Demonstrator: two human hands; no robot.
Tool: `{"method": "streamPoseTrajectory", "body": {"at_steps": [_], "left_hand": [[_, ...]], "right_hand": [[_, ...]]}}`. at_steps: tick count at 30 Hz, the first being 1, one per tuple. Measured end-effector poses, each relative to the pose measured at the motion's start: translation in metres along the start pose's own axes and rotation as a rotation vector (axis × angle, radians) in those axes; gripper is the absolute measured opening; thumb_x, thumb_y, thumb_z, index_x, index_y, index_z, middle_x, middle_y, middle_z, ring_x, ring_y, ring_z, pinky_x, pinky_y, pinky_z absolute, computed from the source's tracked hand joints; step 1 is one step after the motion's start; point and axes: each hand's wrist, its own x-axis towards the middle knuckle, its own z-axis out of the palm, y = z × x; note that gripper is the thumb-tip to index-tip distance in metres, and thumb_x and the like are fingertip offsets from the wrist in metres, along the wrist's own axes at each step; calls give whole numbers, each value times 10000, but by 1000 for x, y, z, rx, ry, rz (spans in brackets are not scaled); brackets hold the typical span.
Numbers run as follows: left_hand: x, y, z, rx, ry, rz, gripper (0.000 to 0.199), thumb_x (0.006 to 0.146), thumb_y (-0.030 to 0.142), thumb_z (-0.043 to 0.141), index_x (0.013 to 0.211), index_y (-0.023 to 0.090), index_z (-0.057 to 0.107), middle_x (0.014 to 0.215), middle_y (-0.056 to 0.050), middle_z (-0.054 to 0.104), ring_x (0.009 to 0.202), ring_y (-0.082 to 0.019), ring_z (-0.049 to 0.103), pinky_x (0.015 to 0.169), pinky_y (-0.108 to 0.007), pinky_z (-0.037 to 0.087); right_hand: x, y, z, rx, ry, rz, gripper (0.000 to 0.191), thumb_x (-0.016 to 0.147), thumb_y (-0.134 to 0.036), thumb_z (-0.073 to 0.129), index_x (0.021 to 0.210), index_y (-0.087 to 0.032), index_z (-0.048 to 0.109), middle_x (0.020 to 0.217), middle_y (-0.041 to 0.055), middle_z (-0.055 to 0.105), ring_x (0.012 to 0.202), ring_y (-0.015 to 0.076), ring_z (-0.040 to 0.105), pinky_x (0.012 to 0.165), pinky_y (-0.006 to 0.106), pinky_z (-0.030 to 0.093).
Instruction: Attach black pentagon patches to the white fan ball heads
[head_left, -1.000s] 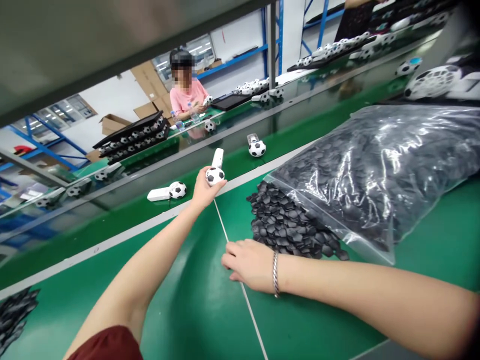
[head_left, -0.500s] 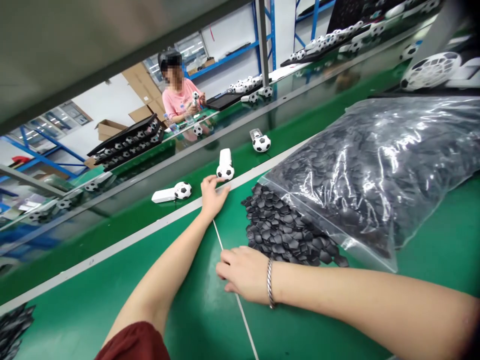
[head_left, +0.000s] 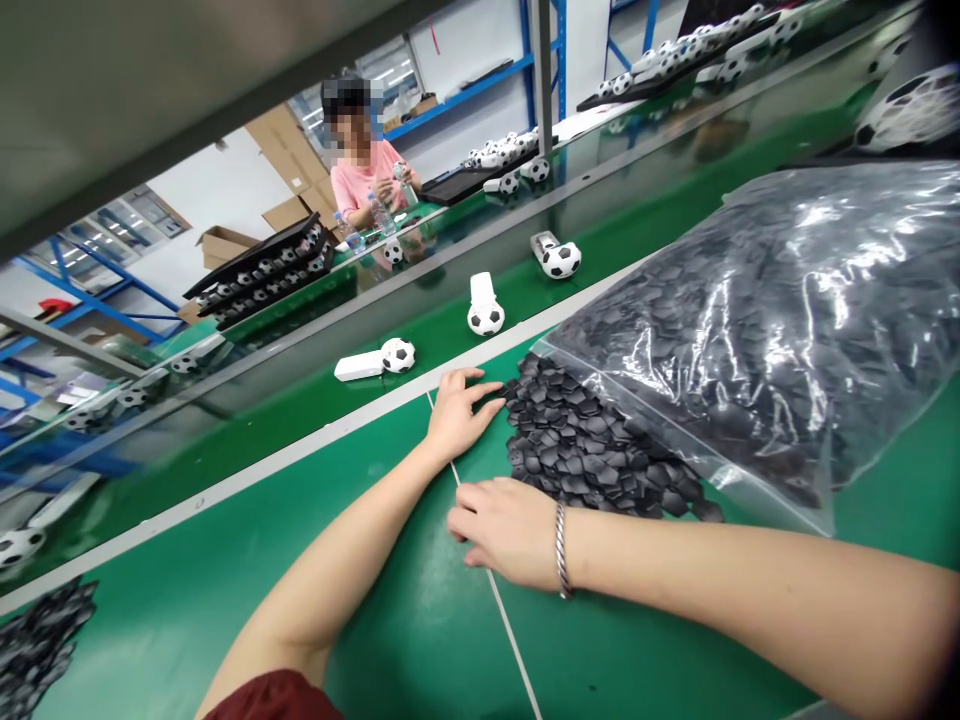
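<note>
- The pile (head_left: pixel 592 450) lies on the table (head_left: pixel 187 590), ahead of the right hand (head_left: pixel 510 530): small, thin, dark grey pieces, angular at the edges, dull with a faint sheen, overlapping like scales.
- The bag (head_left: pixel 750 320), clear and glossy, lies along the pile's far right side and is filled with similar pieces.
- The left hand (head_left: pixel 461 415) reaches to the pile's left edge, thumb and fingers spread with a gap between them; whether the tips touch a piece I cannot tell.
- The right hand is palm down with fingers curled, over the white line (head_left: pixel 511 640) – what is under them is hidden, so I cannot tell if it grips anything. Its wrist, wearing a bracelet (head_left: pixel 561 550), passes just in front of the pile's near edge.
- A pale strip (head_left: pixel 315 442) edges the table beyond the left hand, with the green belt (head_left: pixel 247 420) past it.
- Room to move lies leftward – a broad stretch of table between the left arm and the second pile (head_left: pixel 45 635). To the right, the bag closes it off.
- The pile's long axis slants from far left to near right; its pieces point every way.
- On the belt, the middle unit (head_left: pixel 486 305) points its white stick away, ball nearest; the left unit (head_left: pixel 375 362) points its stick left.
</note>
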Motion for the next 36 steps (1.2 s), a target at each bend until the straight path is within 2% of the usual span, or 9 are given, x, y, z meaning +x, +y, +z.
{"method": "streamPoseTrajectory", "body": {"at_steps": [5,10,15,19,23,27,31,33,36], "left_hand": [[0,6,1,-79,35,-28,150,746,316,610,868,285,691,1046,-54,545,1088,-251,404,996,-421,280],[-4,2,-7,-113,141,-130,129,777,284,569,767,242,690,1009,-53,561,1044,-230,450,981,-396,292],[-38,-13,-39,-94,211,-263,162,794,289,537,743,197,660,922,-59,568,960,-214,502,926,-382,337],[-71,-10,-56,-98,174,-310,168,797,296,530,716,201,642,876,-48,583,916,-206,516,892,-373,355],[-83,-1,-50,-91,121,-301,106,755,289,590,696,224,650,875,-38,592,925,-210,503,900,-375,341],[-80,1,-44,-64,160,-317,94,755,288,592,712,227,649,883,-46,591,927,-221,498,912,-394,328],[-79,0,-44,-117,127,-312,86,784,271,556,747,234,624,975,-40,633,1000,-227,498,952,-412,296],[-79,1,-44,-149,110,-313,104,809,260,520,762,237,610,1017,-34,645,1055,-224,490,970,-415,285],[-81,3,-44,-194,103,-319,108,821,249,500,763,236,591,1061,-33,643,1127,-227,456,998,-428,252]], "right_hand": [[0,-1,0,-3,4,-5,225,789,-355,577,922,-175,561,893,56,567,774,193,561,625,302,395],[-1,-1,0,-5,12,-5,220,786,-346,582,919,-174,551,898,56,561,782,201,557,634,310,400],[-1,-2,-3,4,-5,-6,187,791,-321,577,906,-175,548,894,57,561,784,202,554,646,312,399],[1,-3,-3,-13,-6,-14,199,791,-329,576,906,-170,544,893,59,556,786,203,551,635,311,392],[3,-6,-2,-45,-13,-1,210,798,-344,567,907,-166,541,881,60,555,781,205,553,618,311,386],[3,-6,-2,-68,-13,-13,209,804,-345,559,909,-166,537,875,55,551,781,204,553,623,309,386],[1,-9,-1,-98,-14,-18,196,813,-331,545,921,-168,532,880,61,555,783,214,556,625,323,403],[0,-13,0,-127,-6,-3,171,821,-313,528,927,-179,532,932,75,564,781,220,561,621,332,414],[-3,-21,2,-218,-11,96,218,835,-315,492,1003,-179,527,1144,151,531,774,239,581,589,341,428]]}}
